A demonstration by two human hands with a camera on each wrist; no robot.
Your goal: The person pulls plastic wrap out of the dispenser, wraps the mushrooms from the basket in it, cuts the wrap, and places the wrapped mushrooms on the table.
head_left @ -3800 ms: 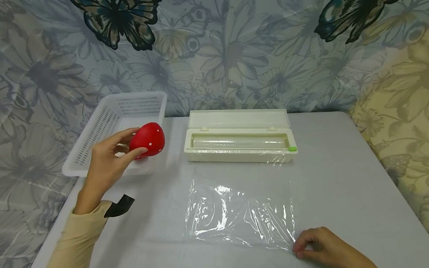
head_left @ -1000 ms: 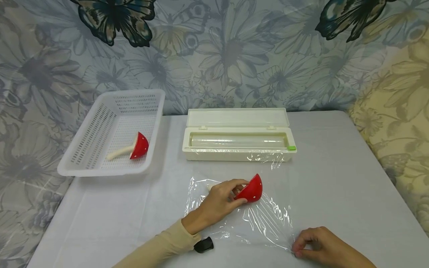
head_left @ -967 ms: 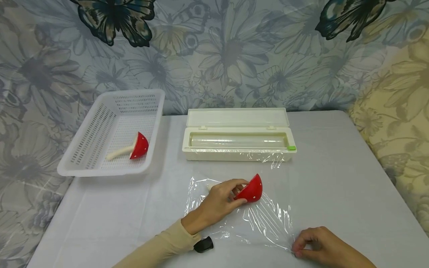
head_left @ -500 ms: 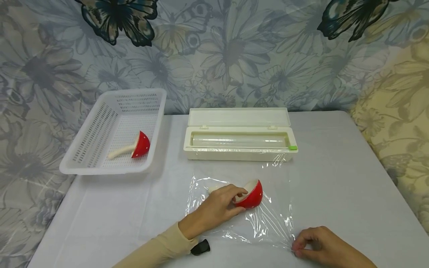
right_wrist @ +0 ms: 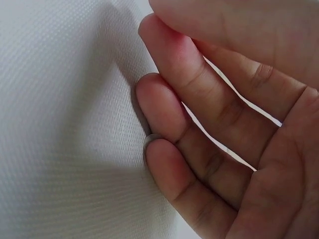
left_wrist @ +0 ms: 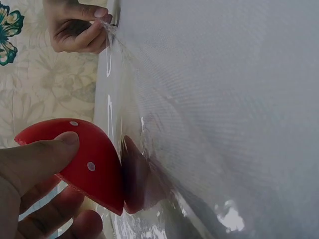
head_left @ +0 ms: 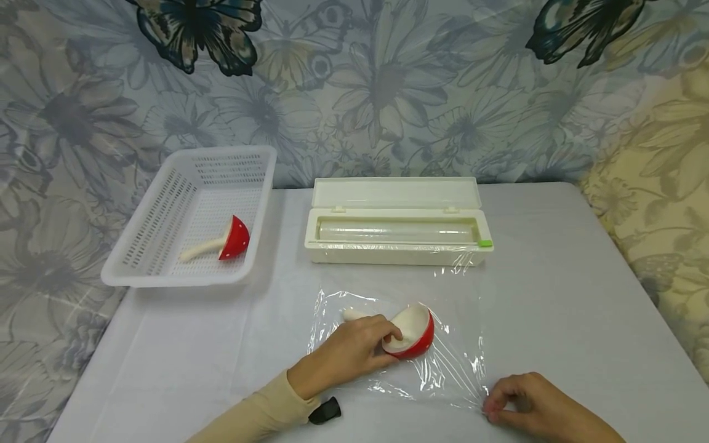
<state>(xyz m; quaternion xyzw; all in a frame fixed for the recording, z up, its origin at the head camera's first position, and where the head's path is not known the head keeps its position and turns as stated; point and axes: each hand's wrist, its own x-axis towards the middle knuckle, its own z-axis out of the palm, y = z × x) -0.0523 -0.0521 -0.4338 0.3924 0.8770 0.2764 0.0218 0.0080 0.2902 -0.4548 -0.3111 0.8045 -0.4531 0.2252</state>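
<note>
My left hand [head_left: 349,351] grips a ladle [head_left: 419,332] by the rim of its bowl, which is red with white dots outside and cream inside. The pale handle end pokes out beyond the hand. In the left wrist view the thumb lies on the red side of the bowl, whose edge is against or just above the film. Beneath it spreads a sheet of cling film [head_left: 426,378], pulled out from its dispenser box [head_left: 388,254]. My right hand [head_left: 532,403] pinches the film's near right corner; the right wrist view shows its curled fingers [right_wrist: 164,107] at the cloth.
A white perforated basket [head_left: 172,281] stands at the left with a second red-and-cream ladle [head_left: 235,239] in it. The dispenser's lid [head_left: 396,192] is raised at the back, with a green slider [head_left: 485,243] at its right end. Patterned fabric hangs behind the table.
The left hand has carried the ladle from the basket to over the film. In the last second it has lowered and tilted the bowl, showing its inside. The right hand stays put.
</note>
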